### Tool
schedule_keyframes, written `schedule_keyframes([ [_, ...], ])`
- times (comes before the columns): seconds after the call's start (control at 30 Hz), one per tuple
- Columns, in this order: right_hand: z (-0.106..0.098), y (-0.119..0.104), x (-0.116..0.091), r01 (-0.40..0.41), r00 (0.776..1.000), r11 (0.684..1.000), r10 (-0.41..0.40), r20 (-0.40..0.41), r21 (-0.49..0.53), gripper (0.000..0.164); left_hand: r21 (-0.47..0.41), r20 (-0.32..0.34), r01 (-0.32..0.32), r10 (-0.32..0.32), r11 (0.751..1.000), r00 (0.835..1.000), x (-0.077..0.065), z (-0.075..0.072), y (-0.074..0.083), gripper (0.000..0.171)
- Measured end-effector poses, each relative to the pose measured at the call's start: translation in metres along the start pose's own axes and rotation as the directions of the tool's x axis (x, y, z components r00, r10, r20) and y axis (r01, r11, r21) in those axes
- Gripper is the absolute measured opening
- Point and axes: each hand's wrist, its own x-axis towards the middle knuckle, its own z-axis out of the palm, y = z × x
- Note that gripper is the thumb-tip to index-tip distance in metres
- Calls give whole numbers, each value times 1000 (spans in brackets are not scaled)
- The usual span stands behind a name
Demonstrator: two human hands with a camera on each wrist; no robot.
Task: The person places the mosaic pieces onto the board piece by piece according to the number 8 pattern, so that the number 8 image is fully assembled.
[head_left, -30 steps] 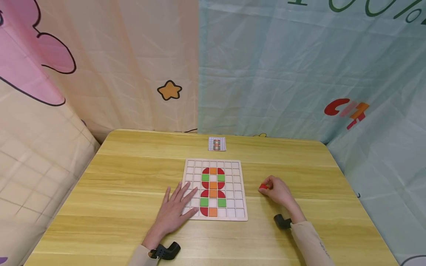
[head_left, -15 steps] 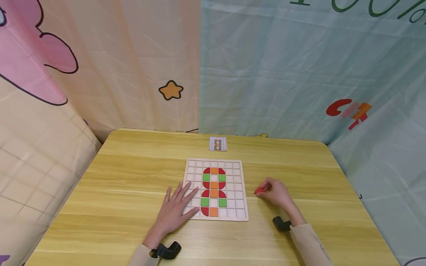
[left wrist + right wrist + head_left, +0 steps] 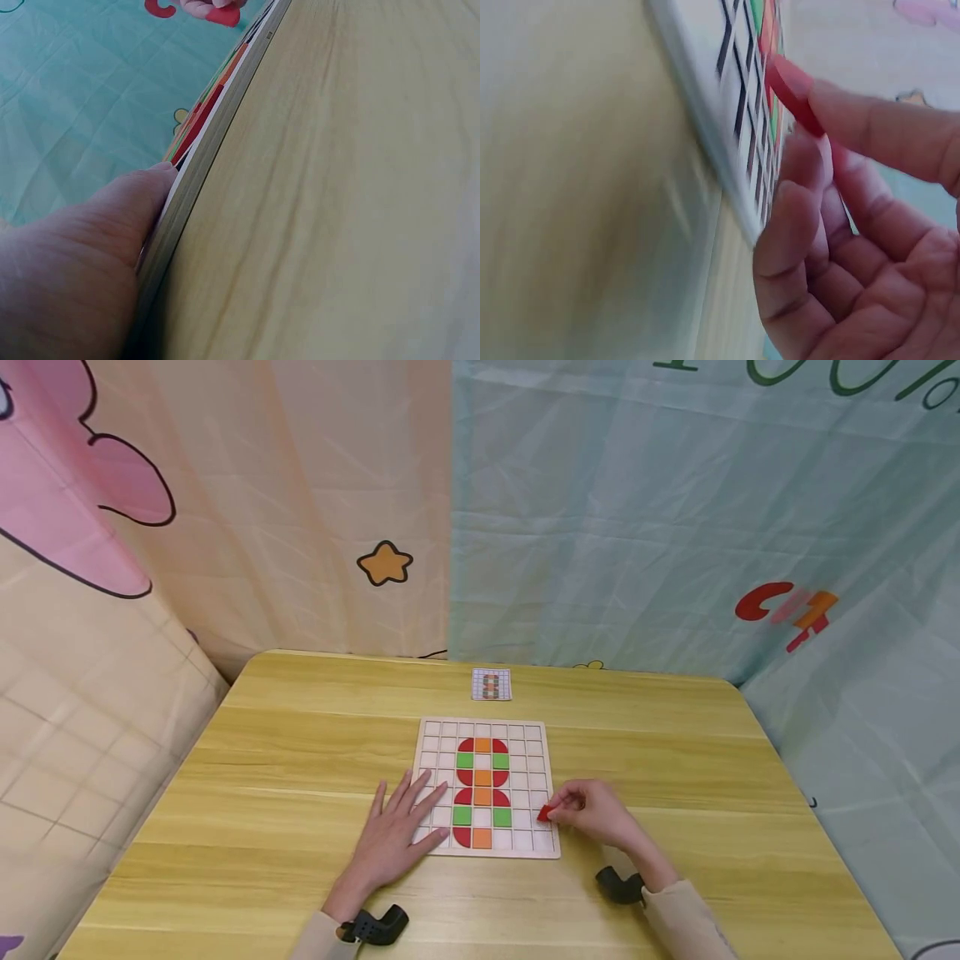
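A white grid board (image 3: 525, 739) lies on the table, with red rounded tiles and orange and green square tiles forming a figure like an 8. The bottom row of that figure holds a red tile (image 3: 462, 837) and an orange tile (image 3: 482, 838); the cell to their right is bare. My left hand (image 3: 390, 839) rests with spread fingers on the board's lower left edge, thumb at its rim in the left wrist view. Between thumb and fingers, my right hand (image 3: 596, 814) pinches a red tile (image 3: 795, 90) over the board's right edge.
Behind the board lies a small pattern card (image 3: 491, 684) showing a similar figure. The wooden table (image 3: 300, 727) extends on both sides. Printed cloth (image 3: 600, 527) hangs behind its far edge. Black cameras (image 3: 375, 927) sit on both wrists.
My right hand has moved left and nearer, carrying the red tile from the bare table to over the board's right edge. My left hand has stayed on the board.
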Motion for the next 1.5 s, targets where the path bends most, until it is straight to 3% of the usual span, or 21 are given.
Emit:
schedule_keyframes([
  [0.13, 13, -10, 1, 44, 990, 998, -49, 133, 40, 7, 1, 0, 0, 0, 1000, 1000, 0, 0, 0, 63],
  [0.23, 22, -15, 4, 62, 985, 998, -66, 161, 30, 7, -1, 3, 2, -2, 1000, 1000, 0, 0, 1, 63],
  [0.63, 44, -24, 16, 57, 990, 997, -50, 134, -52, 10, -16, 2, 11, -11, 1000, 1000, 0, -1, 1, 62],
  [0.93, 51, -31, 18, 30, 993, 998, -23, 117, -54, 11, -12, 6, 9, -8, 1000, 1000, 0, -1, 1, 63],
  [1.5, 56, -29, 14, 126, 991, 982, -119, 62, -140, 12, -13, 4, 0, 0, 1000, 1000, 0, -2, 0, 63],
])
